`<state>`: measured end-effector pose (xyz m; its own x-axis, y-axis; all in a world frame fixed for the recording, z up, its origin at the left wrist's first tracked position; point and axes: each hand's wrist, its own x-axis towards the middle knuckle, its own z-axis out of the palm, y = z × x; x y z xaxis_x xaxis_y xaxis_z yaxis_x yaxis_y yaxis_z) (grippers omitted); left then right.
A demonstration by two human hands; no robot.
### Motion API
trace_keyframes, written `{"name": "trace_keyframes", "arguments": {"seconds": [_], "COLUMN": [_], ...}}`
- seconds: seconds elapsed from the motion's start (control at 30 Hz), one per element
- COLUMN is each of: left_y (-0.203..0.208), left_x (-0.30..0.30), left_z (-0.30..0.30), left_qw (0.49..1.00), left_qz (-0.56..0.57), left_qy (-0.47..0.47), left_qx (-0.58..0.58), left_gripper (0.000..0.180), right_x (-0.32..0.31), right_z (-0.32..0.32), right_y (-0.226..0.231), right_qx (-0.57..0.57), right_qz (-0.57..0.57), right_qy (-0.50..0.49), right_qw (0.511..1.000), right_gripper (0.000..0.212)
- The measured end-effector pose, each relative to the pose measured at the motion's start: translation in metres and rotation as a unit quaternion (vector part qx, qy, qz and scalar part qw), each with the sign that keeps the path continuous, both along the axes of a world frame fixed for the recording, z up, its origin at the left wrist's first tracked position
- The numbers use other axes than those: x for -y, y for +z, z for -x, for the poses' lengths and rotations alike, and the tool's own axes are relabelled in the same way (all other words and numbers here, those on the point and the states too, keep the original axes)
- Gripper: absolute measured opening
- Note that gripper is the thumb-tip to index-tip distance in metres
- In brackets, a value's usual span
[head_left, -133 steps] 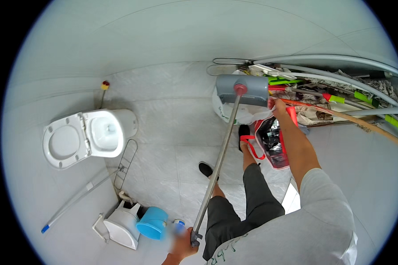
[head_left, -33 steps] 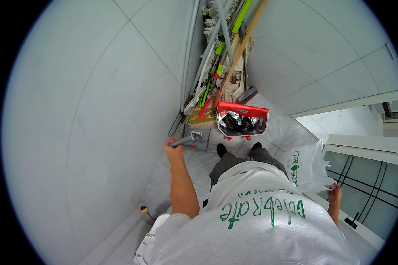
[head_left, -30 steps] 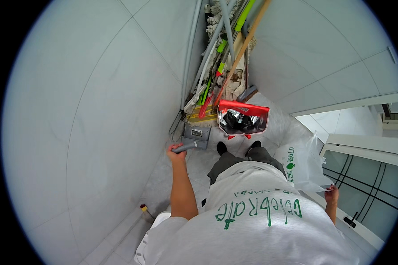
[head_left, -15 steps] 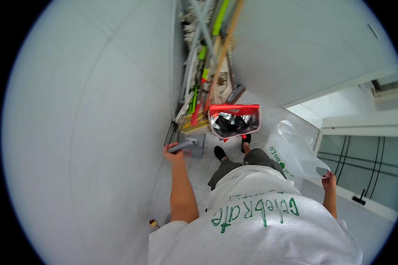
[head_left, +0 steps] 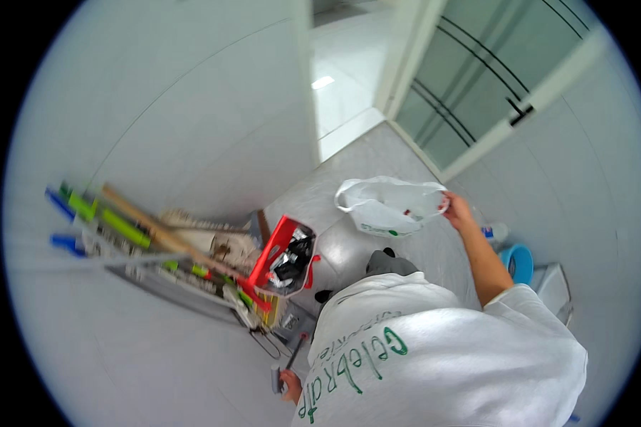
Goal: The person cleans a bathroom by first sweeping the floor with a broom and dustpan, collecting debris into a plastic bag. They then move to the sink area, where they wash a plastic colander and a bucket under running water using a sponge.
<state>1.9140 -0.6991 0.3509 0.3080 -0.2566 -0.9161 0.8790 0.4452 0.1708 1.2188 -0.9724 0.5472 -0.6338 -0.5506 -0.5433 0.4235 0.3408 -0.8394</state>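
My left hand [head_left: 290, 386] is closed at the top of a long-handled dustpan, by its grey grip [head_left: 275, 379]. From there a thin dark pole slants down toward the grey pan [head_left: 290, 325] on the floor, partly hidden. Out to the other side, my right hand [head_left: 459, 211] pinches one handle of a white plastic bag [head_left: 386, 213] with green print. The bag hangs with its mouth spread, and small reddish bits show inside. Between my hands stands a red bin [head_left: 269, 250] lined with a bag and holding black and silvery rubbish.
Mops and brooms with green and wooden poles [head_left: 139, 220] lean in the corner at left. A glass-panelled door [head_left: 470, 78] and a doorway lie ahead. At right are a light-blue bucket [head_left: 518, 263], a white bottle [head_left: 497, 231] and a pale container [head_left: 550, 290].
My view and body have turned to the right, so the bin and mops now appear further left. The bag has swung ahead of me with its mouth wider. Both hands keep their holds.
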Motion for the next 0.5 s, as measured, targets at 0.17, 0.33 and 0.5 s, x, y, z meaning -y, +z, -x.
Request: {"name": "trace_keyframes", "arguments": {"seconds": [0.17, 0.33, 0.5], "left_y": [0.013, 0.027, 0.036], "left_x": [0.091, 0.212, 0.307], "left_z": [0.036, 0.134, 0.226], "left_qw": [0.935, 0.775, 0.605], "left_qz": [-0.091, -0.148, -0.153], "left_qy": [-0.330, -0.593, -0.752], "left_qx": [0.089, 0.162, 0.213], "left_gripper": [0.060, 0.055, 0.051], "right_x": [-0.055, -0.086, -0.131], "right_z": [0.050, 0.105, 0.139], "right_y": [-0.043, -0.110, -0.153], "right_qx": [0.067, 0.124, 0.161], "right_qz": [0.023, -0.011, -0.040], "right_qy": [-0.115, -0.172, -0.292], "right_qw": [0.991, 0.977, 0.942], "right_gripper": [0.010, 0.008, 0.007]}}
